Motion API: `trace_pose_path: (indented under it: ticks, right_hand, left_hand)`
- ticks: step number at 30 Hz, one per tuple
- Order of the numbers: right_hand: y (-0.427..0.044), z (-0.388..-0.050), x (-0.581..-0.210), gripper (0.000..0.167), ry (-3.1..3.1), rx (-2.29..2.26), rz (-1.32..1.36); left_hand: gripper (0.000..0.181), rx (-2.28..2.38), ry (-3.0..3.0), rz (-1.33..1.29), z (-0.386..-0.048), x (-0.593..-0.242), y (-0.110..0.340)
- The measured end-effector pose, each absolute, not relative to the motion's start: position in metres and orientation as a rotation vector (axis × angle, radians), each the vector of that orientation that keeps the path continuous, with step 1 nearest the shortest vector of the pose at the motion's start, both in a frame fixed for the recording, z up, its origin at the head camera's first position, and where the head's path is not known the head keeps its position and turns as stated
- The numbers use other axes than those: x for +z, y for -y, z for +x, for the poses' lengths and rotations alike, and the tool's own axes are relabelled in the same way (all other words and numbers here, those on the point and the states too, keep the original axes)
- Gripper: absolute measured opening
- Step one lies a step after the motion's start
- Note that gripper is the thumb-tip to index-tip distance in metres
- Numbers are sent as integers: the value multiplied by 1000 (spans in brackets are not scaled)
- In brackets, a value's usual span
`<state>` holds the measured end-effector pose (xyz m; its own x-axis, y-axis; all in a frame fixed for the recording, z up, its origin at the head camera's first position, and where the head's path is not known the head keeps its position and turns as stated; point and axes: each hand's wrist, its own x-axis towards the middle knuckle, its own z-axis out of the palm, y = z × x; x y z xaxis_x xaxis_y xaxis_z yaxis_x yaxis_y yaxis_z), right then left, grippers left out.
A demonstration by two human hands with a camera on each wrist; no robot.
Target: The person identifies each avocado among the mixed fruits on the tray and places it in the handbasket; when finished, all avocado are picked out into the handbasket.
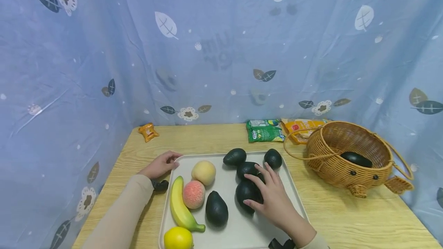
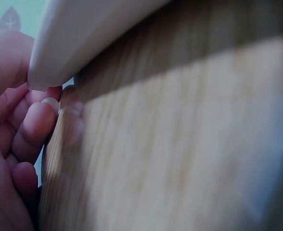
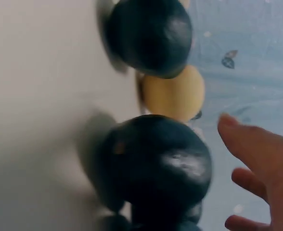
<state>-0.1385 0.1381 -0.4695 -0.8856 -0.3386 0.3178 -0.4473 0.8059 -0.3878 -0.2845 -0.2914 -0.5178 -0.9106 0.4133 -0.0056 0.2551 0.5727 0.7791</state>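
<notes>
A white tray (image 1: 238, 230) holds several dark avocados, one of them (image 1: 217, 208) lying apart from the rest. At its far left corner, my left hand (image 1: 162, 165) grips the rim; in the left wrist view the tray edge (image 2: 59, 53) sits between the thumb and curled fingers. My right hand (image 1: 275, 199) hovers with spread fingers over the right-hand avocados, nearest to one avocado (image 1: 246, 194) and partly covering another (image 1: 246, 170). In the right wrist view, a gap shows between the thumb (image 3: 257, 144) and the near avocado (image 3: 156, 161).
Left on the tray are a banana (image 1: 180, 206), a pink peach (image 1: 194, 194), a pale yellow round fruit (image 1: 204, 173) and a lemon (image 1: 178, 238). A wicker basket (image 1: 328, 174) at right contains an avocado (image 1: 356, 159). Snack packets (image 1: 264, 130) lie behind, before a blue curtain.
</notes>
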Motion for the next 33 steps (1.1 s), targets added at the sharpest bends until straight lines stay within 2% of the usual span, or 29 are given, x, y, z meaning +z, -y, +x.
trace_pose_path:
  ticks: [10,18,22,26,33]
  right_hand:
    - [-139,-138,-488,78,2851,685,642]
    - [-141,-141,-490,104,2854,650,644]
    - [-146,-140,-493,110,2870,629,615]
    - [-153,-139,-496,104,2898,659,560]
    - [-160,-140,-492,74,2880,690,477]
  left_hand:
    - [38,1264,-2603,552,-288,-511,284]
    - [37,1278,-2605,551,-289,-513,287]
    - [38,1291,-2598,561,-286,-516,288]
    - [38,1294,-2604,573,-283,-519,289]
    - [38,1273,-2617,526,-281,-518,290]
